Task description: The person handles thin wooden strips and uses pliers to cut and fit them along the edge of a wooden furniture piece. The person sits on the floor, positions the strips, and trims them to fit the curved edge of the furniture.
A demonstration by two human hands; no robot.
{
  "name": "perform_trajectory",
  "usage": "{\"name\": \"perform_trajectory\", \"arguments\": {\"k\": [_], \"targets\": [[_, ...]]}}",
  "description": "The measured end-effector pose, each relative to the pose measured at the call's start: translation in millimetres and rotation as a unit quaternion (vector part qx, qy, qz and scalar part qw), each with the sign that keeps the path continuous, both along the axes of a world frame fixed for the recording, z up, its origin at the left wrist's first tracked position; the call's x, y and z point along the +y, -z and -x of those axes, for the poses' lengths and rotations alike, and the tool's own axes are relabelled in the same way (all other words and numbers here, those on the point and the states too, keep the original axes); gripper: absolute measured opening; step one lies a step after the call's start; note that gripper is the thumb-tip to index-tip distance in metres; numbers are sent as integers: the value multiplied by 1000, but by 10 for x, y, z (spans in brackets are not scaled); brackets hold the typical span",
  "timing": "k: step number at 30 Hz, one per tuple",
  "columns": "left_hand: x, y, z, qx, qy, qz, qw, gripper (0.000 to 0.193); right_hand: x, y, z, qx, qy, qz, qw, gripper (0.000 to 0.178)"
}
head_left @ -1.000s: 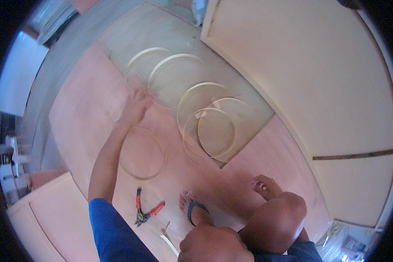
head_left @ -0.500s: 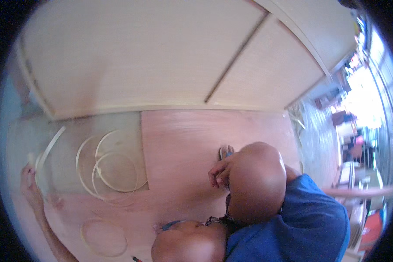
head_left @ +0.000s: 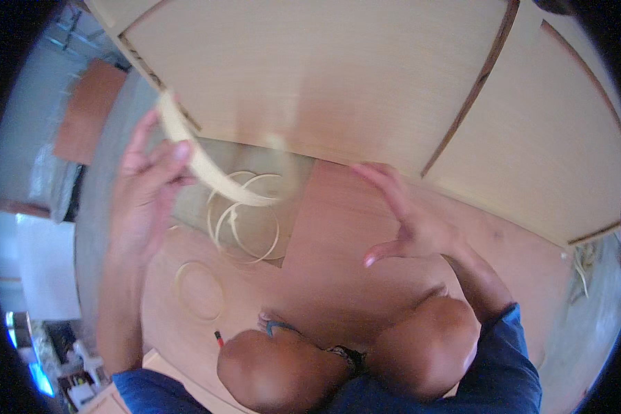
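Observation:
A pale, curved edge-banding strip (head_left: 210,172) is pinched between the thumb and fingers of my left hand (head_left: 148,176), raised at the left in front of a large pale wooden cabinet (head_left: 310,76). The strip's lower end bends off to the right and is blurred by motion. My right hand (head_left: 414,224) is held up above the pinkish board, thumb and fingers spread, with nothing in it. Between and below the hands, loose coils of similar thin strip (head_left: 279,238) lie on the floor. Another single ring of strip (head_left: 178,286) rests on the board nearer my left forearm.
Under my knees is a pinkish plywood board (head_left: 338,241). A small red and black tool (head_left: 219,338) lies beside my left knee. Brown strips (head_left: 472,93) run along the cabinet. Scraps of strip (head_left: 584,269) lie at far right; a brown panel (head_left: 90,110) stands at upper left.
My left hand has come up and rightward with the strip. My right hand has left its place by the knee and now hangs open in front. The view has turned left.

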State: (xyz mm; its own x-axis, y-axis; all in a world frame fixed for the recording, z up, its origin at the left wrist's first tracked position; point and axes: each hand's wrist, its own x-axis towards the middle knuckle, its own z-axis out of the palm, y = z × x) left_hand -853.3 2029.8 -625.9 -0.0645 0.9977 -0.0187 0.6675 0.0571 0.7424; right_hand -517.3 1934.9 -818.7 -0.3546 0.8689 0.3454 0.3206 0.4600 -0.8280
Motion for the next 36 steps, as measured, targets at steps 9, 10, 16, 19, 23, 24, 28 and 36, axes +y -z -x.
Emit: {"name": "perform_trajectory", "arguments": {"k": [9,10,16,19,23,24,28,36], "targets": [[115,132,-923,-308,37,23,950,30,-199,515,-242,115,-125,222,960,27],[141,207,-913,-316,27,22,948,32,-286,608,-315,119,-126,239,955,24],[480,591,-838,-304,-2,-28,952,42,-604,1149,-703,223,-84,373,897,22],[499,628,-651,-220,-16,-19,975,62,-614,1362,-907,195,-21,311,930,23],[669,679,-349,-270,4,38,962,18,-610,1405,-1331,89,67,283,953,25],[725,673,-276,-298,4,41,954,17,-590,1389,-1416,61,82,270,957,25],[868,599,23,-405,196,187,873,25,-600,1358,-1625,120,115,289,943,30],[385,1377,400,-239,33,0,971,17,-732,1116,-1711,407,186,285,847,65]]}}
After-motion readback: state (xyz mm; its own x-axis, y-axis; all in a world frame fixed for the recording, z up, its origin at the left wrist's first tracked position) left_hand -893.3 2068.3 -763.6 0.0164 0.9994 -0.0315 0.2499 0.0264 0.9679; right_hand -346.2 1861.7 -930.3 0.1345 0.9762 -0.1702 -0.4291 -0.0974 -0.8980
